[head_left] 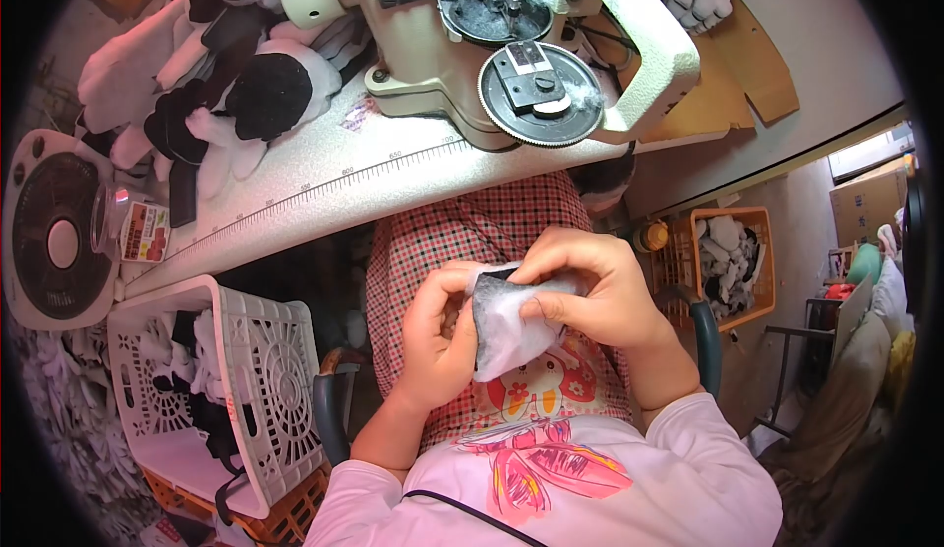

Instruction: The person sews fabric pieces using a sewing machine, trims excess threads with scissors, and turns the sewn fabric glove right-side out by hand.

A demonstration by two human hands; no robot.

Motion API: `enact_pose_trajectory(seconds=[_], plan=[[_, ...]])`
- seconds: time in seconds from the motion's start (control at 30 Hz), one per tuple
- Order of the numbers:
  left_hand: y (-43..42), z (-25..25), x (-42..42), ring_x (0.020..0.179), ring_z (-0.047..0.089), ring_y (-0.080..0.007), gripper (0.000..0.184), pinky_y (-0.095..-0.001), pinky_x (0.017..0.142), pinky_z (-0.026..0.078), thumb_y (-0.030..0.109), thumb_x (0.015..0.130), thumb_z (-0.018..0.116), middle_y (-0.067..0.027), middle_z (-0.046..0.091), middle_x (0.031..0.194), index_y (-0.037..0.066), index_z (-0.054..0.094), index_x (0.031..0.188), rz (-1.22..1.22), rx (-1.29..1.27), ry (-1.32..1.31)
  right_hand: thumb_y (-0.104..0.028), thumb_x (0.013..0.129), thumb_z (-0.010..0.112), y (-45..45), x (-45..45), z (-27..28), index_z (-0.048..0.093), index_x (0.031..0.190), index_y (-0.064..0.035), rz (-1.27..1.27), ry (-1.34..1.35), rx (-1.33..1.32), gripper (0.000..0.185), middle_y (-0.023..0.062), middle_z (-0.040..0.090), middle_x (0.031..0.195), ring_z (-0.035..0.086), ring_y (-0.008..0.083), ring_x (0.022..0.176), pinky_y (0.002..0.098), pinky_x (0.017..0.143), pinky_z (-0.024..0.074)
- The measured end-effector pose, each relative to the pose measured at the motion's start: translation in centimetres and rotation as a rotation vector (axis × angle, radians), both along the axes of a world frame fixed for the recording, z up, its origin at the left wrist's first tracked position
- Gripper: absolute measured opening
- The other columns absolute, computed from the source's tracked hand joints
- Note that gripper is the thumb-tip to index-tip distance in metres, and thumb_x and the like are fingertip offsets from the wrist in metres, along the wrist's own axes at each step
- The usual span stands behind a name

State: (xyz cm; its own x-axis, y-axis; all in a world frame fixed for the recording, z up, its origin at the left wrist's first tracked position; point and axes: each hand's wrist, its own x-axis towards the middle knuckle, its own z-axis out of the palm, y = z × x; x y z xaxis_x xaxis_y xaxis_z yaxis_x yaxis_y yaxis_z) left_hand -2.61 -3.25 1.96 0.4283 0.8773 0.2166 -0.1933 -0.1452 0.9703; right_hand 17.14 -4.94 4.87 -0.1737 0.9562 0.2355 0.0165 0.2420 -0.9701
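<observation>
Over my lap I hold a small piece of white plush fabric [511,326] with a dark grey edge and a bit of black at its top. My left hand [440,331] grips its left side, thumb along the dark edge. On the other side my right hand [585,286] pinches the upper right part between thumb and fingers. Just beyond my lap stands a sewing machine [428,80] with a round toothed disc [544,92] at its front, dusted with white lint.
Black and white plush pieces [270,94] are heaped on the table [324,183] at left. A fan [61,232] sits by its left edge. Below is a white crate [265,390] with plush pieces; an orange basket [762,291] of them stands at right. Cardboard [728,85] lies behind the machine.
</observation>
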Motion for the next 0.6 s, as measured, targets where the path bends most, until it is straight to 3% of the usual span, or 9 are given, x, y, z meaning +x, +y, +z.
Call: enact_pose_trajectory(seconds=[0.07,0.3,0.53,0.6], plan=[[-0.3,-0.2,-0.2,0.099,0.059,-0.0165,0.018,-0.0278,0.087,0.047,-0.006,0.093,0.046,-0.0139,0.058,0.111,-0.003,0.051,0.110,0.011,0.032,-0.003,-0.008,0.076,0.080,-0.1,-0.1,-0.2,0.070,0.093,0.0021,-0.040,0.116,-0.185,0.022,0.0096,0.065,0.090,0.061,0.0150,0.083,0.0267,0.075,0.0471],[-0.1,-0.4,-0.1,0.093,0.063,-0.0262,0.019,-0.0340,0.083,0.050,-0.008,0.086,0.050,-0.0198,0.063,0.104,-0.001,0.054,0.103,0.071,0.300,0.037,-0.008,0.076,0.078,-0.2,-0.4,-0.2,0.068,0.088,0.0016,-0.033,0.139,-0.178,0.019,0.0083,0.063,0.089,0.059,0.0138,0.082,0.0255,0.074,0.0460],[-0.4,-0.2,0.0,0.092,0.063,-0.0274,0.020,-0.0353,0.083,0.050,-0.009,0.083,0.051,-0.0197,0.063,0.103,-0.001,0.055,0.101,0.077,0.255,0.004,-0.004,0.074,0.076,-0.4,-0.6,0.4,0.068,0.084,0.0005,-0.065,0.063,-0.092,0.014,0.0079,0.063,0.085,0.059,0.0140,0.079,0.0256,0.070,0.0464],[-0.1,0.6,0.3,0.090,0.063,-0.0245,0.019,-0.0319,0.083,0.050,-0.007,0.083,0.058,-0.0175,0.063,0.102,-0.002,0.055,0.101,0.019,0.186,-0.081,-0.003,0.071,0.077,-0.5,-0.8,0.5,0.069,0.083,-0.0001,-0.139,-0.043,0.004,0.015,0.0086,0.064,0.082,0.061,0.0153,0.075,0.0264,0.066,0.0471]])
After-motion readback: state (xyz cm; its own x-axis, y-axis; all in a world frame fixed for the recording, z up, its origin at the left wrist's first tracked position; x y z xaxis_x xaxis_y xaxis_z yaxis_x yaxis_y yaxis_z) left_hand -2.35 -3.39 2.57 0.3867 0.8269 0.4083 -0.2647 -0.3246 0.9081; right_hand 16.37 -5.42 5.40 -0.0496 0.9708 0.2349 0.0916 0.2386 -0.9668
